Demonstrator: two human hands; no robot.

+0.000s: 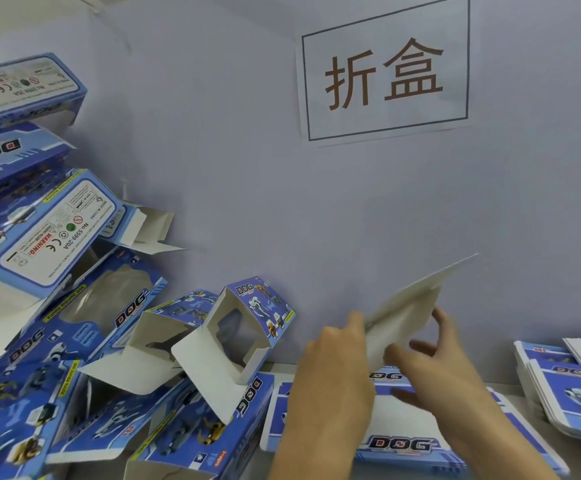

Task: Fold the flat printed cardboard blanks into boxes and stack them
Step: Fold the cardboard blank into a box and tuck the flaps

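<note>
Cardboard blank (407, 317) between both hands' grip

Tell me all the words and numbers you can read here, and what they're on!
"折盒": white paper sign on the wall.
"DOG": flat blue printed cardboard blank lying under the hands.
"DOG": small open folded blue box.
"WARNING!", "NO. 5599-20A", "MADE IN CHINA": white label on the tilted blue folded box, printed upside down.
The smaller print on the boxes is too blurred to read.

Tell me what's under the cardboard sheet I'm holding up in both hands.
Under the raised cardboard sheet lies a flat blue box blank printed DOG, on the table. Your left hand and right hand cover its middle, so that part cannot be seen.
</note>
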